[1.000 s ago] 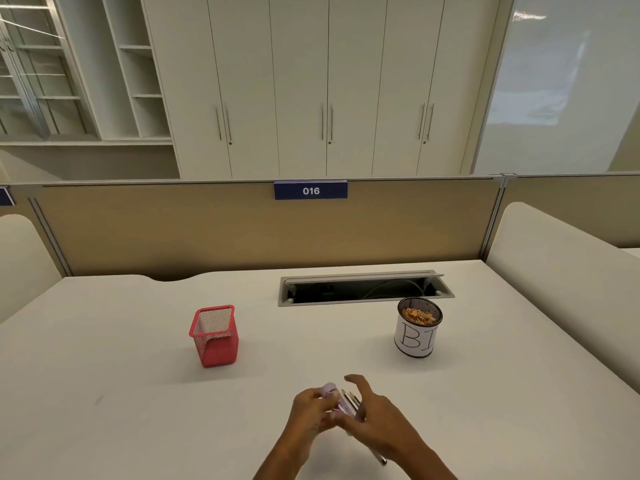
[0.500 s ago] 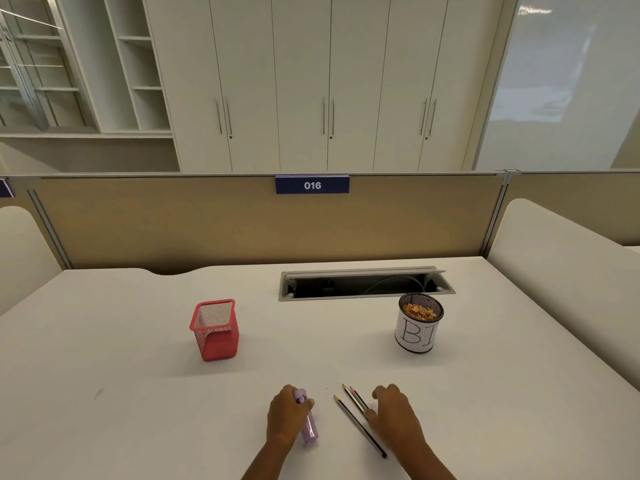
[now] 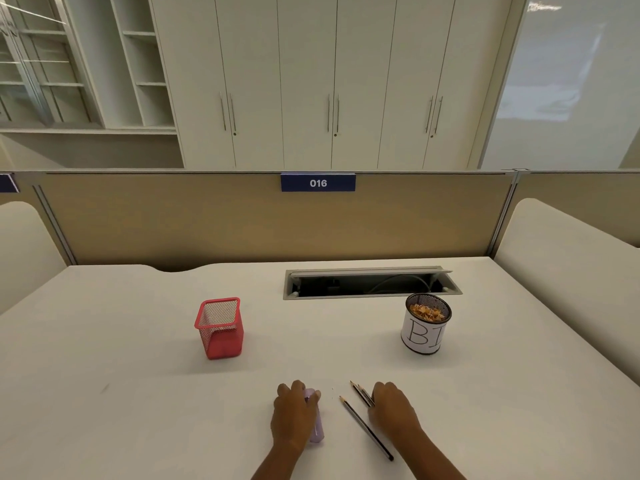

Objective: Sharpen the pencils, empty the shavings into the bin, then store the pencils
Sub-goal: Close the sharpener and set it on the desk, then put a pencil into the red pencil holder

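My left hand (image 3: 293, 415) rests on the white desk with its fingers curled over a pale lilac sharpener (image 3: 316, 432) lying there. My right hand (image 3: 392, 408) lies palm down, fingers over the back ends of two dark pencils (image 3: 362, 393) whose sharpened tips point away to the left. A third dark pencil (image 3: 366, 428) lies loose on the desk between my hands, tip pointing away. A red mesh pencil holder (image 3: 219, 327) stands to the far left. The round bin (image 3: 425, 332), wrapped in white paper with letters on it, holds orange shavings at the far right.
An open cable tray (image 3: 367, 283) is set into the desk behind the bin. A tan partition (image 3: 207, 220) with a blue "016" sign closes the far edge. Padded cream dividers stand at both sides.
One second ago both hands were together holding the sharpener and pencils above the desk. They have since moved apart and down, laying the sharpener left and the pencils right.
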Motion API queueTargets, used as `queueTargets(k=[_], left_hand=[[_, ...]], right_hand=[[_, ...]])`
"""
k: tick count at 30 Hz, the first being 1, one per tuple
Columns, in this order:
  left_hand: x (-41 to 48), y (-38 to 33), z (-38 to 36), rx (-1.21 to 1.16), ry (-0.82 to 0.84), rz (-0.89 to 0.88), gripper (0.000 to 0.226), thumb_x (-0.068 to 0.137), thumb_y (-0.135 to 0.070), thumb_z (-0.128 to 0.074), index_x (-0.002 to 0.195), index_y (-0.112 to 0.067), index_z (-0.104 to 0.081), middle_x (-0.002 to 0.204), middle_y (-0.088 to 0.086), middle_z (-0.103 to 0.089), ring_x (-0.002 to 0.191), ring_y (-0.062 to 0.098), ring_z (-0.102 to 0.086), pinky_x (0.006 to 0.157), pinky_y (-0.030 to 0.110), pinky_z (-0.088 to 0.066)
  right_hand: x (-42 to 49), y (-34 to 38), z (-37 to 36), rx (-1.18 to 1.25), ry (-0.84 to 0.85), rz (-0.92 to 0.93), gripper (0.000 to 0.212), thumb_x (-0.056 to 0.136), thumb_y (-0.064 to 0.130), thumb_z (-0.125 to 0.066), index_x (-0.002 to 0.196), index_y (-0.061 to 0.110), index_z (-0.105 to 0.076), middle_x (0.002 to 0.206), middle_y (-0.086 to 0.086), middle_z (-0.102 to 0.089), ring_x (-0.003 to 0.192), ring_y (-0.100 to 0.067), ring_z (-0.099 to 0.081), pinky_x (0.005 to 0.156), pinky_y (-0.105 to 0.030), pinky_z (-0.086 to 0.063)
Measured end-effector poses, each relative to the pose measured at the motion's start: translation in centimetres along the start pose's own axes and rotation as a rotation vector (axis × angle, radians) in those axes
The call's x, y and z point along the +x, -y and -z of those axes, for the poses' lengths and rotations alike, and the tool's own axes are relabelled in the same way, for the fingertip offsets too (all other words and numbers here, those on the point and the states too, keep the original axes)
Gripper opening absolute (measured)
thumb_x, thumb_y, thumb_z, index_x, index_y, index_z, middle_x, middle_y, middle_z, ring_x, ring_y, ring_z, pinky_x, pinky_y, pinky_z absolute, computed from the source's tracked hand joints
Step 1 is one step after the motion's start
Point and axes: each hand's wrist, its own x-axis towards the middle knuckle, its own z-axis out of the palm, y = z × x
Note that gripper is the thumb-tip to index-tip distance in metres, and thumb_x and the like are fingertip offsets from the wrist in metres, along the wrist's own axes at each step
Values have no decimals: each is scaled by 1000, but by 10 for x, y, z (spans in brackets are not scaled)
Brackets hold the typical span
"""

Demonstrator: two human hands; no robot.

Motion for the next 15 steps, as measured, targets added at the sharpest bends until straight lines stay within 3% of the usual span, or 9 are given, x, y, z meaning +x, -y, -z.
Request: queueTargets(k=[2, 5, 6, 8, 9, 11, 12, 13, 15], left_hand=[[0, 4, 4, 90, -76, -20, 38, 97, -41, -36, 126, -19, -47, 128, 4, -45, 121, 19, -46, 92, 24, -40], [4, 12, 11, 262, -181, -51, 41, 97, -43, -36, 129, -21, -46, 128, 2, -48, 120, 17, -48, 92, 24, -40], [5, 16, 14, 327, -216, -73, 39, 93, -42, -47, 124, -19, -52, 120, 4, -53, 112, 19, -54, 86, 27, -45], [11, 24, 18, 336, -230, -135, 40, 60, -35, -85, 88, -11, -69, 82, 9, -64, 71, 25, -66, 54, 32, -52], [14, 32, 17, 342, -248, -172, 44, 40, -31, -94, 71, -10, -69, 65, 8, -61, 53, 24, -63, 41, 29, -48], [19, 45, 16, 321, -263, -184, 46, 28, -26, -96, 61, -9, -68, 55, 7, -57, 44, 23, -58, 33, 26, -43], [22, 50, 17, 326, -281, -190, 47, 27, -26, -96, 61, -9, -68, 54, 7, -57, 43, 23, -58, 32, 26, -43], [22, 53, 20, 327, -296, -196, 47, 27, -25, -95, 61, -8, -68, 54, 8, -57, 42, 23, -58, 32, 25, -43], [25, 62, 23, 318, -303, -182, 49, 26, -23, -95, 63, -6, -68, 54, 9, -57, 42, 23, -58, 31, 25, -43]], right_hand=[[5, 1, 2, 7, 46, -4, 41, 90, 9, -40, 59, 19, -16, 67, 7, -21, 108, -23, -54, 73, -25, -37], [7, 5, 5, -25, 52, 34, 20, 89, 11, -44, 76, 16, -30, 90, -1, -44, 115, -23, -52, 87, -25, -44], [7, 5, 5, -44, 33, 47, 11, 89, 10, -43, 87, 15, -34, 103, -5, -48, 116, -22, -52, 90, -24, -44], [4, 10, 3, -107, 32, 13, 16, 89, 9, -46, 105, 11, -45, 119, -9, -50, 113, -23, -53, 90, -23, -46], [5, 11, -1, -117, -9, 18, 24, 84, 12, -58, 106, 4, -51, 114, -13, -55, 104, -25, -59, 83, -20, -50], [12, 6, -6, -173, -95, 114, 44, 34, 14, -92, 65, -1, -64, 65, -14, -62, 50, -23, -64, 40, -13, -47], [16, 4, -9, -140, -115, 141, 50, 9, 10, -93, 44, 1, -58, 44, -10, -54, 29, -18, -52, 25, -11, -33], [21, 5, -7, -138, -193, 182, 52, 1, 7, -91, 38, 2, -55, 38, -9, -49, 23, -15, -46, 21, -10, -27], [11, 27, 21, -200, -121, 134, 37, 40, 5, -91, 65, -3, -64, 65, -14, -61, 47, -22, -62, 37, -17, -46]])
